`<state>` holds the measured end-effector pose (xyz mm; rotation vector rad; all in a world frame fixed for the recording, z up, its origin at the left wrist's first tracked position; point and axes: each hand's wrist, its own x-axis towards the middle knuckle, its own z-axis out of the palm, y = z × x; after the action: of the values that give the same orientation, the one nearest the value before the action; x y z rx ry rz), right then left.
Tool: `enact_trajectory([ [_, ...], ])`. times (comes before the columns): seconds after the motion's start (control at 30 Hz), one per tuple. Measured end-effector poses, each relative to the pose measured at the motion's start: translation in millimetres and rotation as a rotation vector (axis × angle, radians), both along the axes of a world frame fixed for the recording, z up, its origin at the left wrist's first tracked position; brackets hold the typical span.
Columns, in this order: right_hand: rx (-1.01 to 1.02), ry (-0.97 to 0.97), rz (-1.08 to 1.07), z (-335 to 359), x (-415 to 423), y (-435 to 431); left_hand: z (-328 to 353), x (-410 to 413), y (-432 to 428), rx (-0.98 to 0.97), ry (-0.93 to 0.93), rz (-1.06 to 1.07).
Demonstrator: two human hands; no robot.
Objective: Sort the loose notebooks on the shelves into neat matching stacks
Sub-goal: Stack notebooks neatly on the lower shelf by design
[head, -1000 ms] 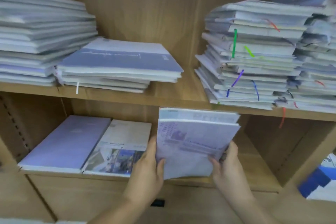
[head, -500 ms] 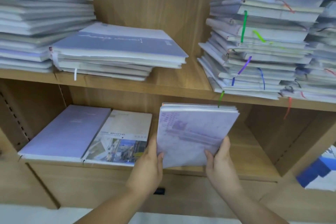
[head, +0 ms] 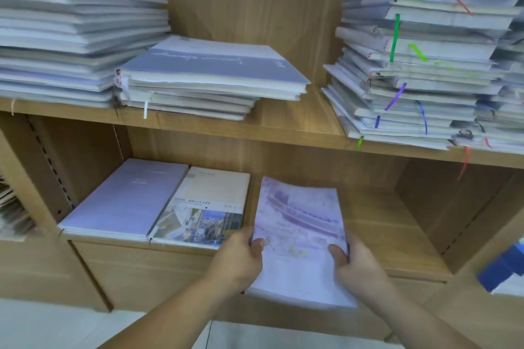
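The purple stack (head: 297, 221) lies on the lower shelf (head: 397, 238), its near end jutting past the front edge, just right of a photo-cover notebook (head: 204, 207). It sits between the hands. The left hand (head: 241, 258) grips its left edge and the right hand (head: 358, 262) its right edge, thumbs on top.

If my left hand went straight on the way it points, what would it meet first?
The left hand grips the purple notebooks; beyond them, probably the back panel, though depth is unclear.
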<state>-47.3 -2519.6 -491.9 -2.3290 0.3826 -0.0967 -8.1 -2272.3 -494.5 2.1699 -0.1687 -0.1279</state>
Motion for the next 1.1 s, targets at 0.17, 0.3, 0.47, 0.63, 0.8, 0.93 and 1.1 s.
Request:
enact_trajectory([
  [0.17, -0.019, 0.086, -0.016, -10, 29, 3, -5, 22, -10, 0.093, 0.032, 0.049],
  [0.3, -0.013, 0.080, -0.075, -9, 56, 5, -3, 47, -15, 0.086, -0.008, 0.139],
  [0.47, 0.039, 0.073, -0.115, -4, 78, 11, 2, 68, -12, 0.078, -0.040, 0.117],
  [0.63, 0.090, 0.122, -0.102, -1, 76, 16, 6, 60, -6, 0.196, -0.092, 0.012],
  [0.8, 0.065, 0.219, 0.028, 11, 58, 4, 21, 55, 24, 0.253, -0.226, -0.053],
  [0.93, 0.000, 0.324, 0.202, 17, 43, 5, 6, 42, 34, 0.441, -0.118, -0.266],
  [1.1, -0.230, 0.277, 0.194, 17, 41, 12, -11, 36, 26, 0.523, -0.276, -0.254],
])
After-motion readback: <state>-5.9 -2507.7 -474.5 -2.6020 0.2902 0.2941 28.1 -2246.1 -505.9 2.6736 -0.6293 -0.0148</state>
